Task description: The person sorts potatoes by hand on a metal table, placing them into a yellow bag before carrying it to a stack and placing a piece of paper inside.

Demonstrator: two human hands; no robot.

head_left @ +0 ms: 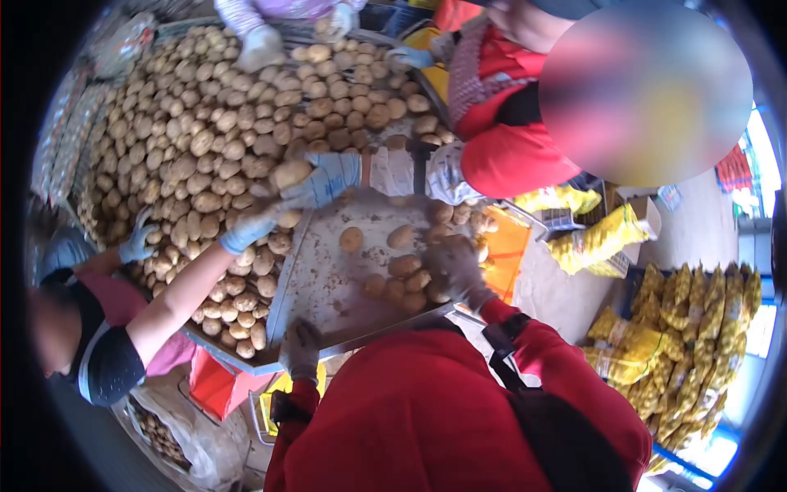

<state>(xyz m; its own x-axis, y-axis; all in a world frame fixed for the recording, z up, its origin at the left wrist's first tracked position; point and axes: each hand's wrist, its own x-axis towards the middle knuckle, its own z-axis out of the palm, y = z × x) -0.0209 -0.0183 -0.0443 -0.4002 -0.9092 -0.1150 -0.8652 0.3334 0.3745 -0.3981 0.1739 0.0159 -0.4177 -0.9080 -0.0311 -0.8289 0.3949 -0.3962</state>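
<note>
My left hand [301, 348], in a dark, dirty glove, is at the near edge of the metal tray [320, 283]. Its fingers are dark and foreshortened. On the tray's right side, my gloved right hand [461, 269] reaches over a cluster of potatoes [403, 289], blurred by motion; I cannot tell whether its fingers grip one. A few potatoes lie apart on the tray, such as one potato [351, 239] near its middle. More potatoes [485, 223] are by the orange chute [508, 250] beyond my right hand.
A big potato heap [197, 156] covers the sorting table. At left, a co-worker's gloved hands [250, 230] reach into it. Another gloved hand [328, 179] comes from the right; a third person's glove [261, 49] is at the back. Filled yellow net sacks [680, 353] are stacked right.
</note>
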